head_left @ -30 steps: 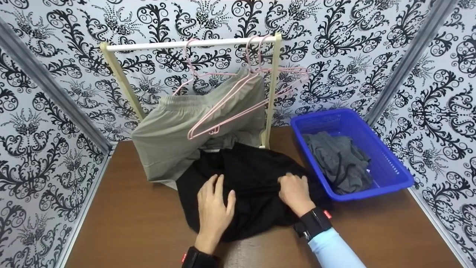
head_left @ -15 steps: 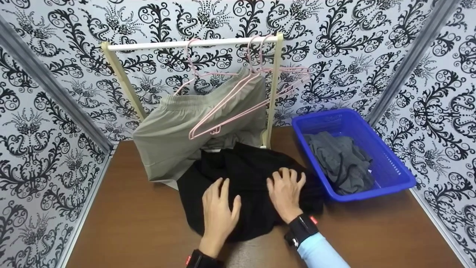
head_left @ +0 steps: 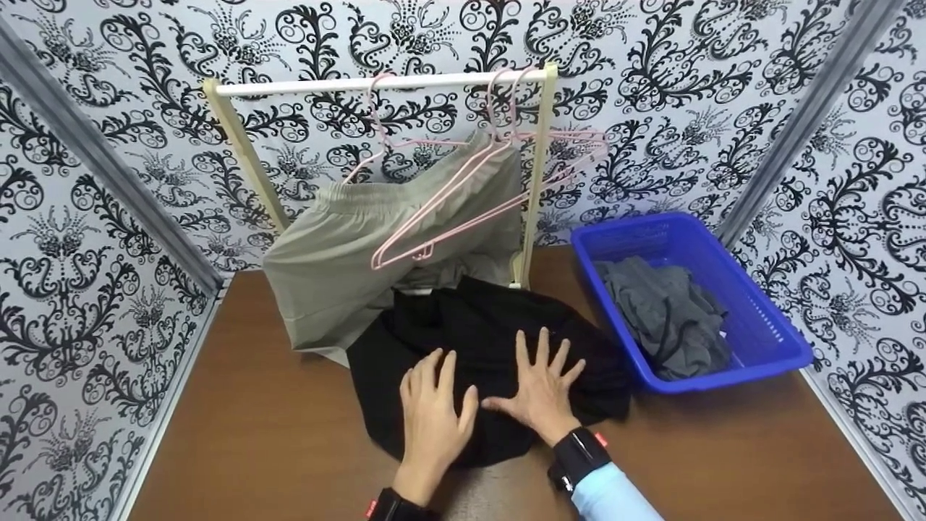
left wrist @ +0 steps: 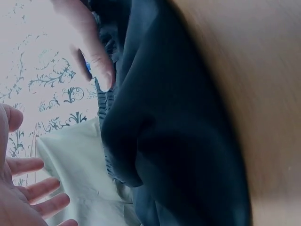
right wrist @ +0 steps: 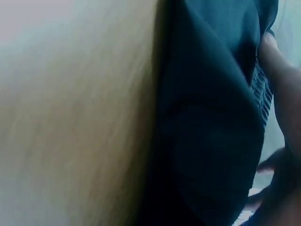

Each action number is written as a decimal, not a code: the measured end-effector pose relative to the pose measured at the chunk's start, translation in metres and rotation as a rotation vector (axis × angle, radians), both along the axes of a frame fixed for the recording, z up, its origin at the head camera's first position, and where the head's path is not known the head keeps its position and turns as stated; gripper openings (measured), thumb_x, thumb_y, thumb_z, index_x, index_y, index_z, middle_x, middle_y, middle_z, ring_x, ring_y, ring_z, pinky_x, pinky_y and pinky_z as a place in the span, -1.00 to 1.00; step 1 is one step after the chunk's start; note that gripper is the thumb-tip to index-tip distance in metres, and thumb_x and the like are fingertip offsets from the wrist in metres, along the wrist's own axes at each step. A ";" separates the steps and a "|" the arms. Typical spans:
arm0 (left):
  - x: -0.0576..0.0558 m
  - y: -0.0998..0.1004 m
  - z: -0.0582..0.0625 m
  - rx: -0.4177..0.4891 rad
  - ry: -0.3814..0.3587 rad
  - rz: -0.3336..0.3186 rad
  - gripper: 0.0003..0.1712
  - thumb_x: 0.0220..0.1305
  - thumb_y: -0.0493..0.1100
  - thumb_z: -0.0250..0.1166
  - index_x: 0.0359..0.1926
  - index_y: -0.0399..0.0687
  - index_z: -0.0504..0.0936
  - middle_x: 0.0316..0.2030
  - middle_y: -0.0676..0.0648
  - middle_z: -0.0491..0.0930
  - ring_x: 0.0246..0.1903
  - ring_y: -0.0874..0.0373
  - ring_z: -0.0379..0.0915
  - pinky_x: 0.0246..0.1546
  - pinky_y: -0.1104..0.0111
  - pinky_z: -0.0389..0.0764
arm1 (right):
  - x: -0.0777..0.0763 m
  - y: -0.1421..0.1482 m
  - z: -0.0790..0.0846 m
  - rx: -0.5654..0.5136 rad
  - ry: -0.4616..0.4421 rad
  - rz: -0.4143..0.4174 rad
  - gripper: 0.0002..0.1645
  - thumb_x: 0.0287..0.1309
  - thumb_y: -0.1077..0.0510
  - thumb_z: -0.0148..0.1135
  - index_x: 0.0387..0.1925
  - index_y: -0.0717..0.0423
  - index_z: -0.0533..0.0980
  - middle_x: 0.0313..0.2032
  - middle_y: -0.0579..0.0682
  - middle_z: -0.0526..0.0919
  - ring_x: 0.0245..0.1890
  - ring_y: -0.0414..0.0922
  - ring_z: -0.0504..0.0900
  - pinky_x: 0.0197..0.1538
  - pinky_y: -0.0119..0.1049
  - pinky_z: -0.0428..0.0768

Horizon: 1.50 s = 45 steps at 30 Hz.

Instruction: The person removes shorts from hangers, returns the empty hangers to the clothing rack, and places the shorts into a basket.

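Black garment [head_left: 477,347] lies bunched near the middle of the surface [head_left: 253,434], its far edge against the foot of the rack [head_left: 535,174], right side just short of the blue basket [head_left: 767,325]. Both hands flat on it: left hand [head_left: 432,420] on the near-left part, fingers straight and together; right hand [head_left: 539,391] beside it, fingers splayed wide, thumb pointing toward the left hand. Neither grips cloth. Step in hand looks like flattening. Judgement: sweep the palms outward from the centre toward the near edge and the basket side, so folds run out rather than pile up. Wrist views show a thick fold and a ribbed band [left wrist: 109,141] doubled under; that likely needs lifting and laying out, not pressing. Watch the khaki shorts [head_left: 347,268] hanging from the pink hangers [head_left: 448,195]; their hem overlaps the garment's far-left edge and could drag.
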State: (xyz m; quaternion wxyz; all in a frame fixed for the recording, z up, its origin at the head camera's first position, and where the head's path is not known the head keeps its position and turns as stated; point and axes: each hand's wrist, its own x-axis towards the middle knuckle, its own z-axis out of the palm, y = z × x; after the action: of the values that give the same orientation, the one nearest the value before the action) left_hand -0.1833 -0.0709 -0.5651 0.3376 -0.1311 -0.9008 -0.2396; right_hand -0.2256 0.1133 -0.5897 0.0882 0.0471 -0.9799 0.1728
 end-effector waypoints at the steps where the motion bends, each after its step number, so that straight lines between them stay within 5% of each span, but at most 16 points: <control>1: 0.000 0.001 -0.001 -0.007 -0.004 -0.003 -0.35 0.26 -0.01 0.37 0.29 -0.23 0.55 0.25 -0.30 0.49 0.22 -0.22 0.41 0.23 -0.23 0.35 | -0.001 0.000 -0.001 0.006 -0.016 0.011 0.67 -0.43 -0.61 0.54 0.62 0.10 0.06 0.56 0.46 -0.08 0.45 0.68 -0.12 0.23 0.73 -0.11; 10: 0.006 0.006 -0.011 -0.112 -0.041 -0.036 -0.28 0.20 0.07 0.41 0.31 -0.17 0.56 0.30 -0.30 0.47 0.27 -0.28 0.41 0.28 -0.26 0.31 | -0.010 0.003 -0.010 0.073 -0.123 0.054 0.69 -0.42 -0.52 0.64 0.64 0.05 -0.01 0.58 0.46 -0.17 0.42 0.70 -0.05 0.21 0.70 0.05; 17: 0.007 0.005 -0.012 -0.151 0.000 -0.035 -0.26 0.12 0.06 0.47 0.29 -0.16 0.58 0.28 -0.30 0.50 0.25 -0.30 0.44 0.24 -0.28 0.37 | -0.026 0.009 -0.007 0.120 -0.228 0.051 0.78 -0.49 -0.60 0.60 0.67 -0.04 -0.10 0.60 0.41 -0.29 0.42 0.67 0.01 0.21 0.65 0.18; 22: 0.007 0.004 -0.012 -0.146 0.001 -0.035 -0.26 0.11 0.05 0.47 0.29 -0.17 0.58 0.27 -0.30 0.50 0.24 -0.30 0.45 0.23 -0.29 0.37 | -0.038 0.019 0.002 0.113 -0.314 0.031 0.75 -0.44 -0.57 0.61 0.67 -0.05 -0.11 0.59 0.42 -0.16 0.42 0.62 0.09 0.24 0.59 0.20; 29: 0.007 0.002 -0.011 -0.143 -0.025 -0.019 -0.25 0.13 0.04 0.48 0.31 -0.16 0.56 0.28 -0.28 0.49 0.26 -0.27 0.43 0.26 -0.27 0.34 | -0.048 0.031 0.015 0.038 -0.348 0.028 0.49 -0.17 -0.28 0.67 0.65 -0.01 -0.01 0.49 0.34 0.24 0.39 0.50 0.20 0.18 0.61 0.26; 36: 0.004 0.001 -0.009 -0.134 0.002 -0.014 -0.26 0.11 0.01 0.48 0.30 -0.17 0.56 0.27 -0.27 0.50 0.26 -0.24 0.42 0.26 -0.25 0.34 | -0.052 0.040 0.022 -0.048 -0.383 0.031 0.26 -0.01 0.17 0.59 0.63 0.03 0.06 0.47 0.36 0.27 0.39 0.53 0.22 0.16 0.62 0.30; 45: 0.002 0.002 -0.006 -0.111 0.052 -0.020 -0.26 0.06 -0.03 0.48 0.27 -0.20 0.57 0.24 -0.28 0.52 0.23 -0.26 0.45 0.22 -0.25 0.38 | -0.044 0.058 0.018 -0.097 -0.254 0.094 -0.15 -0.07 0.42 0.45 0.33 0.47 0.37 0.14 0.55 0.51 0.15 0.41 0.56 0.22 0.17 0.54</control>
State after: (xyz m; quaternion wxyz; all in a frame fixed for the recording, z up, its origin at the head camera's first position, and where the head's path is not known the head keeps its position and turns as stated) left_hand -0.1810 -0.0691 -0.5712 0.3505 -0.1646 -0.9024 -0.1892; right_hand -0.2692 0.1712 -0.5719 -0.0425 0.0664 -0.9703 0.2286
